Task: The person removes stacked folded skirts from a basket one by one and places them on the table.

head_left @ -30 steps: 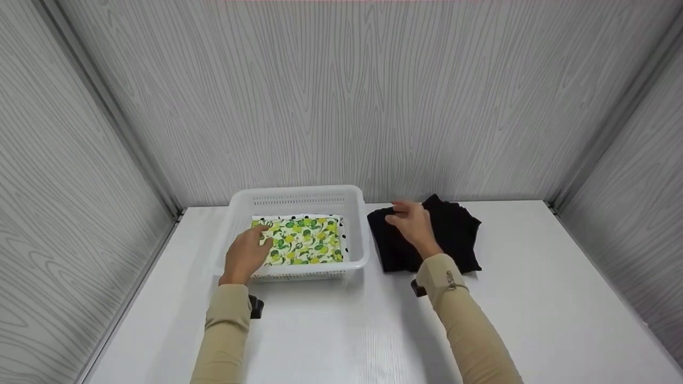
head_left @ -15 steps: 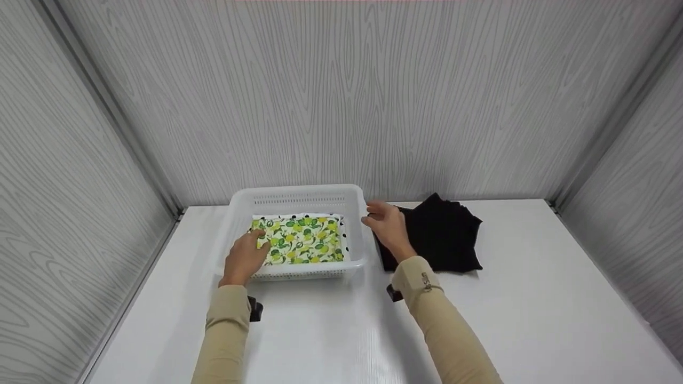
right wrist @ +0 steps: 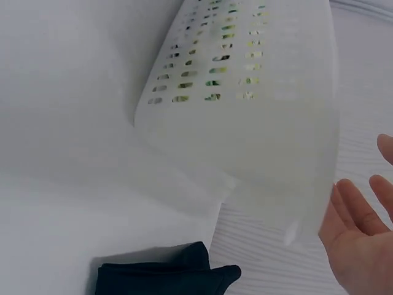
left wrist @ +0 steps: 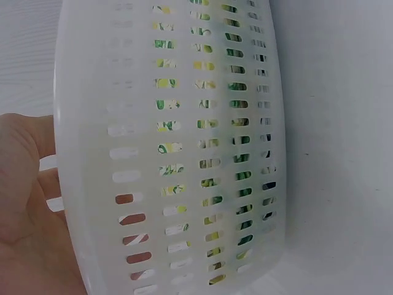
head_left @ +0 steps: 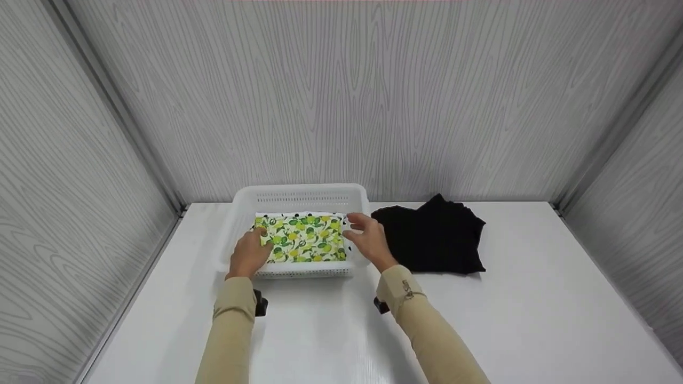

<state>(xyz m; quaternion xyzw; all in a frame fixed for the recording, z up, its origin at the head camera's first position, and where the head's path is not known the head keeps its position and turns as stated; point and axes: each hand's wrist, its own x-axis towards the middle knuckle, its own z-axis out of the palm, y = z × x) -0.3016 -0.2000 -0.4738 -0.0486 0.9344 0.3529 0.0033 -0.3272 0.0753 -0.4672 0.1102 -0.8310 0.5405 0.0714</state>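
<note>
A white perforated plastic basket [head_left: 304, 269] stands on the table, with a folded cloth of lemon-and-leaf print [head_left: 301, 240] in it. Beneath that cloth, a white one with black dots [head_left: 348, 252] peeks out at the edges. My left hand [head_left: 248, 255] reaches over the basket's left side, thumb and fingers apart at the lemon cloth's left edge; contact with the cloth cannot be told. On the opposite side, my right hand [head_left: 368, 240] is over the right rim, fingers bent and spread near the cloth's right edge. The right wrist view shows its fingers [right wrist: 362, 212] holding nothing.
A folded black cloth [head_left: 432, 240] lies on the white table [head_left: 320, 330], just right of the basket. Wood-grain panels [head_left: 341, 96] enclose the table at the back and both sides. The basket stands close to the back panel.
My right hand has moved left, from above the black cloth to over the basket's right rim. The left hand stays at the basket's left side with only a slight shift.
</note>
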